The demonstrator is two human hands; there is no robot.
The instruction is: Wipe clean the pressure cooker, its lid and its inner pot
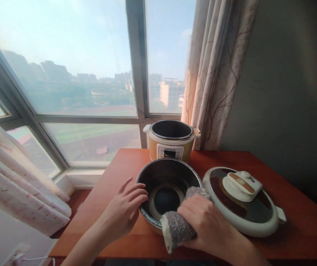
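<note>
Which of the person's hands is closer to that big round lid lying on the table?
Right. The right hand, gripping a grey cloth at the inner pot's rim, is just beside the lid. The left hand rests on the pot's far side.

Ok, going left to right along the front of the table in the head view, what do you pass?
left hand → inner pot → grey cloth in the right hand → cooker lid
</note>
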